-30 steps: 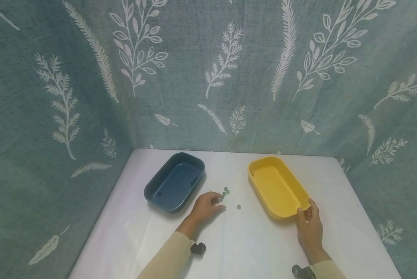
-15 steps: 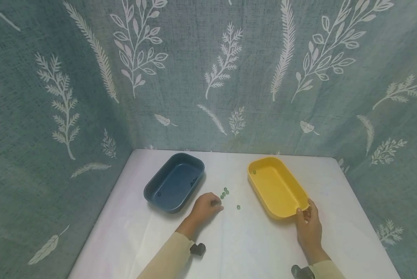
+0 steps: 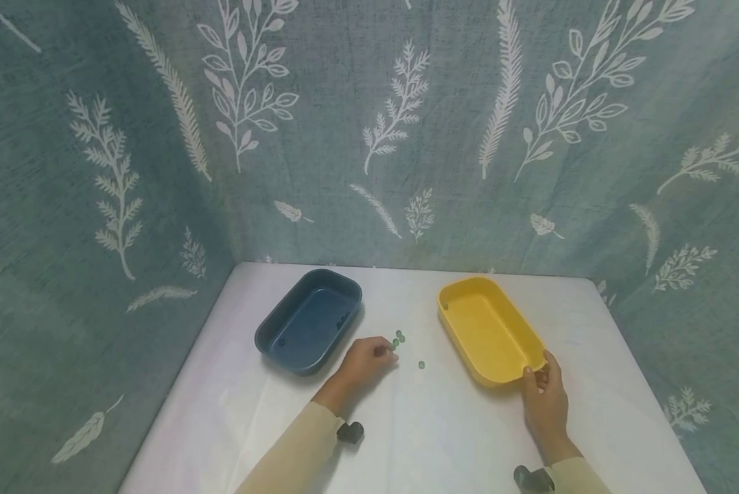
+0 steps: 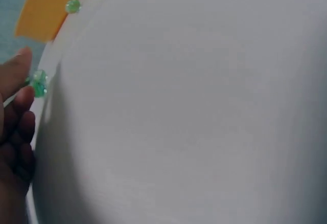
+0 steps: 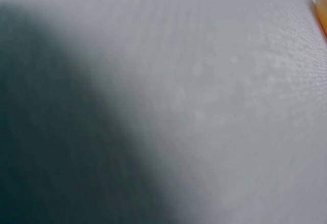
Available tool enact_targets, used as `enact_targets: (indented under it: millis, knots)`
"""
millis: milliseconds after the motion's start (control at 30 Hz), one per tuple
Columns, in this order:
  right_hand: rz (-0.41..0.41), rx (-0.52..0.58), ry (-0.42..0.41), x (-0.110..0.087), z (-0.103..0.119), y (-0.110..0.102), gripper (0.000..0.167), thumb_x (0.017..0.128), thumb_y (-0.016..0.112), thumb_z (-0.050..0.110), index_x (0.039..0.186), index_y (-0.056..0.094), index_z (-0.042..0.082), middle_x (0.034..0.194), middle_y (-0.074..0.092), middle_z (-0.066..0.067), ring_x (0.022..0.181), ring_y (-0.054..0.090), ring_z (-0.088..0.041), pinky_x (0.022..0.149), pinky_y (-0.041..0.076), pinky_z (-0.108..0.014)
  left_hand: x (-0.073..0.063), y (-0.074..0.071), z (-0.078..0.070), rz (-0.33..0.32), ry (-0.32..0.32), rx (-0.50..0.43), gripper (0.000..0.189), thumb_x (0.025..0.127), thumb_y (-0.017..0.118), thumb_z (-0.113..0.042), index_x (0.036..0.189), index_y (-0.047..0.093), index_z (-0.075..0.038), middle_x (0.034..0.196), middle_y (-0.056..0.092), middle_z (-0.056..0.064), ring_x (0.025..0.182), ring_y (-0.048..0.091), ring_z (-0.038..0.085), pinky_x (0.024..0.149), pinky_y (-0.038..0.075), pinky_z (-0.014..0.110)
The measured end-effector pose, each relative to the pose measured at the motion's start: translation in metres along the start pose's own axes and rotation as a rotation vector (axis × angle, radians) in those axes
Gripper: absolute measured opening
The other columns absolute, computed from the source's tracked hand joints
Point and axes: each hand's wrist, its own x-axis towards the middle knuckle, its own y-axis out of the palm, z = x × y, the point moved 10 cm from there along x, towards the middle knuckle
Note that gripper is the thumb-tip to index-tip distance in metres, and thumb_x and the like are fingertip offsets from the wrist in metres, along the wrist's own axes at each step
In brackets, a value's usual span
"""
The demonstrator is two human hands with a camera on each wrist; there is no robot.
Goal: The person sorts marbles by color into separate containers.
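My left hand (image 3: 368, 360) is at the small green beads (image 3: 399, 336), several of which lie in a loose cluster on the table. In the left wrist view its thumb and index finger stand slightly apart, right against the clustered beads (image 4: 39, 83). Another green bead (image 3: 421, 365) lies alone to the right. My right hand (image 3: 545, 398) grips the near right corner of the yellow tray (image 3: 482, 370), thumb on the rim and fingers behind the wall. One bead (image 3: 446, 307) lies near that tray's far left corner. The right wrist view leaves my right hand out.
A dark blue tray (image 3: 295, 360) stands left of the beads, with several small dark-looking beads (image 3: 342, 321) inside. White cloth covers the table (image 3: 443, 439). Patterned green fabric (image 3: 332, 233) hangs behind and at both sides.
My left thumb and index finger have come closer together at the bead cluster after drawing back slightly. My right hand keeps its grip on the yellow tray; the bead in it shifted a little.
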Motion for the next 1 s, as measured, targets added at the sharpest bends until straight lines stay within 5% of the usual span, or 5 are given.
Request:
enact_targets:
  millis: [600,1000]
  knots:
    - [0.003,0.005,0.006,0.000,0.002,0.001,0.057,0.103,0.044,0.030,0.154,0.022,0.018,0.125,0.054,-0.018,0.106,0.054,-0.028,0.084,0.042,-0.044,0.022,0.016,-0.023,0.062,0.062,0.013,0.016,0.085,0.074,-0.024,0.099,0.072,-0.018,0.078,0.062,-0.013,0.071,0.057,0.007,0.066,0.049,0.025]
    - [-0.011,-0.006,0.002,-0.001,0.006,-0.002,0.056,0.103,0.045,0.028,0.153,0.025,0.015,0.123,0.055,-0.017,0.103,0.054,-0.025,0.082,0.041,-0.039,0.045,0.024,-0.062,0.106,0.088,0.056,0.017,0.086,0.075,-0.023,0.102,0.072,-0.016,0.080,0.062,-0.012,0.072,0.055,0.007,0.063,0.047,0.023]
